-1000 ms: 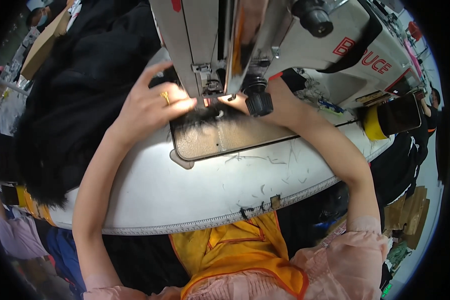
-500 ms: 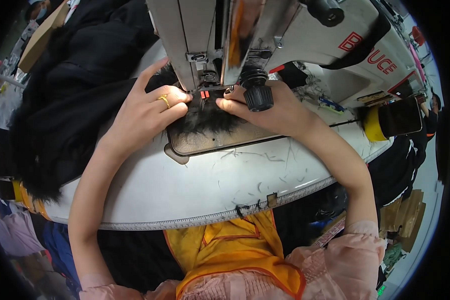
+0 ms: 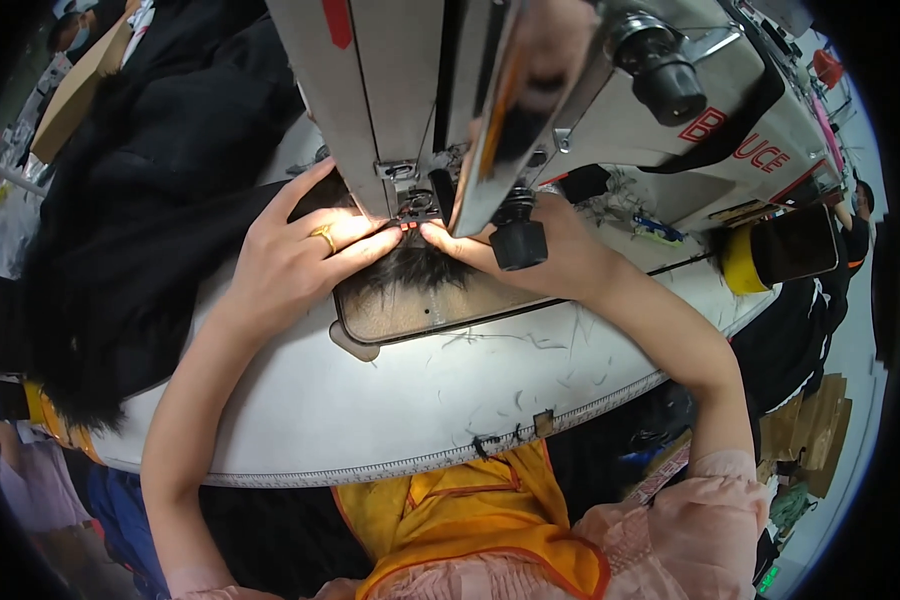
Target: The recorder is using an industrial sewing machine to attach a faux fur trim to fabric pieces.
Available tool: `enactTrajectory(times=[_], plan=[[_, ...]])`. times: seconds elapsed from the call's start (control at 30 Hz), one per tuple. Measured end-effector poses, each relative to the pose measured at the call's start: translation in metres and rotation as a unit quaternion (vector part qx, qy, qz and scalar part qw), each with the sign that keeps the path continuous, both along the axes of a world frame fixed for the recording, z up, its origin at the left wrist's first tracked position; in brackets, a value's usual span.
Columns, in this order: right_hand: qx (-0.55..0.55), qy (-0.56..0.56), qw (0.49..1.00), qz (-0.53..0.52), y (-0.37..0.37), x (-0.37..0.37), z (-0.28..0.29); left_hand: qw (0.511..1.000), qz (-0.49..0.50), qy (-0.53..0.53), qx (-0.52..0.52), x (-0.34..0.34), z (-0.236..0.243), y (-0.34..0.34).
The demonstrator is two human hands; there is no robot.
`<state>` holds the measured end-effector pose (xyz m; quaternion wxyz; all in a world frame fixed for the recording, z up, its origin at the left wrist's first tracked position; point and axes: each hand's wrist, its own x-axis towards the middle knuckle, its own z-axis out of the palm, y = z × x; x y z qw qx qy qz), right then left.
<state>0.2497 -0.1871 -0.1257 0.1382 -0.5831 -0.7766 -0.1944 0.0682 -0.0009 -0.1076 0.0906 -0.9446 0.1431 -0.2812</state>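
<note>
Under the head of a white sewing machine (image 3: 610, 125) lies a piece of black furry fabric (image 3: 420, 270), its hairs spilling over the metal bed plate (image 3: 410, 318). My left hand (image 3: 285, 255), with a gold ring, holds the fabric at the left of the presser foot (image 3: 418, 212), thumb and index finger close together. From the right, my right hand (image 3: 560, 260) grips the same fabric, its thumb tip close to my left thumb. A black knob (image 3: 520, 243) and the machine head hide most of the right fingers. The needle cannot be made out.
A large heap of black fabric with fur trim (image 3: 160, 190) covers the table's left side. Loose black fibres are scattered over the white table (image 3: 390, 410), edged with a measuring tape (image 3: 320, 478). A yellow-and-black holder (image 3: 745, 262) stands at the right. People are farther off.
My hands have come closer together, the thumbs now almost meeting in front of the presser foot. The view has shifted, so the machine and table sit lower in it.
</note>
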Motion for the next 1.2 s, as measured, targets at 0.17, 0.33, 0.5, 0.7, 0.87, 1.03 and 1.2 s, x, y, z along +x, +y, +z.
enactTrajectory(times=[0.17, 0.33, 0.5, 0.7, 0.87, 1.03, 1.2], plan=[[-0.011, 0.042, 0.998, -0.037, 0.001, -0.002, 0.008, 0.999, 0.006, 0.028, -0.046, 0.001, 0.002, -0.003], [0.074, 0.01, 0.997, -0.019, 0.007, -0.004, -0.006, 0.997, 0.027, 0.022, -0.076, -0.002, -0.006, -0.007], [0.03, -0.01, 0.999, -0.006, 0.001, -0.006, 0.008, 0.996, 0.033, 0.035, -0.07, -0.004, -0.003, -0.007], [0.082, -0.013, 0.996, -0.024, 0.0, 0.013, 0.019, 0.994, 0.015, 0.042, -0.103, -0.001, -0.001, -0.007], [-0.098, 0.006, 0.994, -0.038, 0.006, 0.002, 0.023, 0.956, 0.017, 0.154, -0.249, -0.005, 0.011, 0.016], [-0.017, 0.068, 0.997, -0.039, -0.007, -0.028, 0.009, 0.983, 0.071, 0.123, -0.114, -0.005, 0.017, -0.047], [-0.039, -0.007, 0.999, -0.006, -0.003, -0.012, 0.02, 0.999, -0.012, 0.031, -0.03, -0.01, 0.007, -0.008]])
